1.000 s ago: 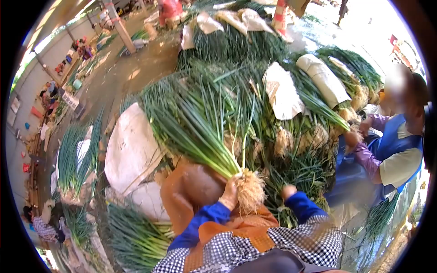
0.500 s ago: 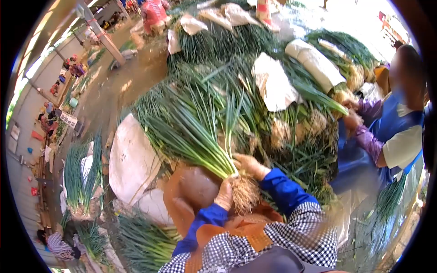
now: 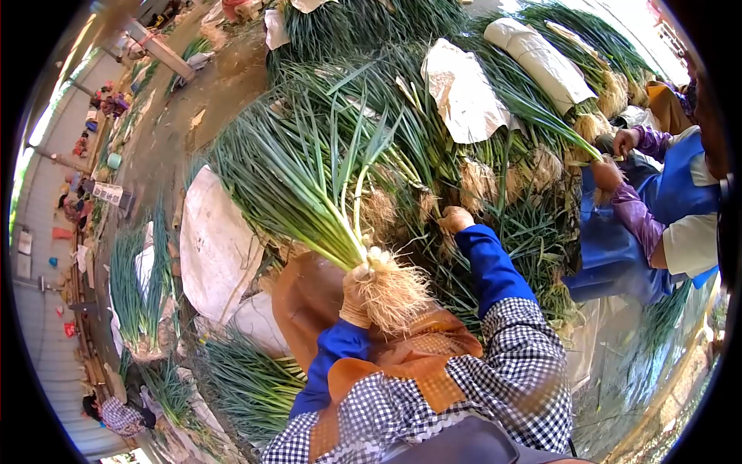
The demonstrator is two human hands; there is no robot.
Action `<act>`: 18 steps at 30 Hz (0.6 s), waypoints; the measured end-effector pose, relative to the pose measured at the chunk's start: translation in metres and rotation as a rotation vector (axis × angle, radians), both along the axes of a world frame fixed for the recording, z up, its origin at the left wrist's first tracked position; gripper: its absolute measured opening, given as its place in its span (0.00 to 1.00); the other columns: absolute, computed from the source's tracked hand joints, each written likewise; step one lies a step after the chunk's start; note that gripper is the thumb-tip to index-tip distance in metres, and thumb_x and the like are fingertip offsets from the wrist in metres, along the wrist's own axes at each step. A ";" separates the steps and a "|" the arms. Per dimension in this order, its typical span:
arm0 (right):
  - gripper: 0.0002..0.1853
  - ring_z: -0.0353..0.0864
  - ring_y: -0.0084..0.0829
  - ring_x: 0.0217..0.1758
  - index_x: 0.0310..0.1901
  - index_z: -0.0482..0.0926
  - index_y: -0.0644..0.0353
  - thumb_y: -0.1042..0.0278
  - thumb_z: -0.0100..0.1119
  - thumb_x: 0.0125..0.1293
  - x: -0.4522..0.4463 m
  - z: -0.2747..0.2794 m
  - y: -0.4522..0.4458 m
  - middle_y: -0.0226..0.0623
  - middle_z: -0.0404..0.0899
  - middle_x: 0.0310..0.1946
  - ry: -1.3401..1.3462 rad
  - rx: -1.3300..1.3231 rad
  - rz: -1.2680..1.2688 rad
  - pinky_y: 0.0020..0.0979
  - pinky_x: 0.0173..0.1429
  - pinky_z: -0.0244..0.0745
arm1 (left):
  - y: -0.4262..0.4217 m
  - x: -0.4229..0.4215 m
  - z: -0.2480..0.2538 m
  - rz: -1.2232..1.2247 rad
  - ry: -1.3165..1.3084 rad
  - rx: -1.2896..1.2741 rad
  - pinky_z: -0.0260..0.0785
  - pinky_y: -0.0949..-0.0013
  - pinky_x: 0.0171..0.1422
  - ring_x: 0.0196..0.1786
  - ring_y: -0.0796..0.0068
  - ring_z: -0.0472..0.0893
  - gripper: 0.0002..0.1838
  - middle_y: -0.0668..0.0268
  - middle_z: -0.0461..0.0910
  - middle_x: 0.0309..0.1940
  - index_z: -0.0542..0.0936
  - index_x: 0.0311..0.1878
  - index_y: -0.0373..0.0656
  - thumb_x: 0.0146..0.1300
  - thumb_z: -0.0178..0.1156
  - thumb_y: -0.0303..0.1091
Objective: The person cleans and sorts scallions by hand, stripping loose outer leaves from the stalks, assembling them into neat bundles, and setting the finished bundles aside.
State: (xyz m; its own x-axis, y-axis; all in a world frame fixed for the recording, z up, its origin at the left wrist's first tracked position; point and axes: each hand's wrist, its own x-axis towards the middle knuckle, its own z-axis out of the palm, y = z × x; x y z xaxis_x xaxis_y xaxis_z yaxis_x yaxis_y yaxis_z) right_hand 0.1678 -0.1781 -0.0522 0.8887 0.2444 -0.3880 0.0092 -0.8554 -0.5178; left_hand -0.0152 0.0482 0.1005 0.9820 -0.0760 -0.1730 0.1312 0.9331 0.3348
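Note:
A thick bunch of green onions point(image 3: 340, 243) with shaggy pale roots lies across my lap, its leaves pointing up and left. My left hand point(image 3: 355, 298) is closed around its white lower stems, just above the roots. To the right, my right hand point(image 3: 456, 220) is at the near edge of the large green onion pile point(image 3: 386, 116). Its fingers are curled together at the lower end of a single green onion point(image 3: 435, 203); the fingertips are partly hidden. An orange-brown apron point(image 3: 309, 290) covers my knees.
A co-worker in a blue apron point(image 3: 618, 255) handles green onions on the right. White sacking point(image 3: 468, 97) covers part of the pile, and a pale sack point(image 3: 216, 247) lies left of my knees. More green onions point(image 3: 247, 379) lie at lower left. A post point(image 3: 160, 48) stands farther back.
My right hand has left the bunch's stems and moved right to the pile's edge. The bunch, in my left hand, has shifted left and tilted. The view has dipped slightly.

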 end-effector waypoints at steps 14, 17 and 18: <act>0.09 0.70 0.18 0.32 0.37 0.77 0.61 0.64 0.54 0.62 -0.085 0.084 0.028 0.24 0.74 0.28 0.329 1.068 -0.214 0.23 0.39 0.67 | -0.059 -0.003 -0.045 -0.260 0.353 0.149 0.73 0.68 0.44 0.34 0.71 0.78 0.15 0.63 0.78 0.30 0.74 0.45 0.35 0.53 0.57 0.27; 0.12 0.66 0.17 0.25 0.38 0.77 0.58 0.58 0.51 0.64 -0.083 0.086 0.024 0.23 0.71 0.26 0.217 1.065 -0.131 0.20 0.32 0.63 | -0.056 -0.005 -0.076 -0.243 0.335 0.119 0.73 0.64 0.48 0.38 0.65 0.79 0.17 0.59 0.80 0.35 0.73 0.47 0.35 0.52 0.56 0.28; 0.14 0.64 0.17 0.24 0.41 0.76 0.57 0.56 0.49 0.65 -0.078 0.084 0.026 0.22 0.69 0.25 0.375 1.167 -0.305 0.20 0.30 0.61 | -0.055 -0.006 -0.076 -0.243 0.333 0.119 0.73 0.64 0.48 0.38 0.65 0.79 0.17 0.59 0.80 0.35 0.73 0.47 0.35 0.52 0.56 0.28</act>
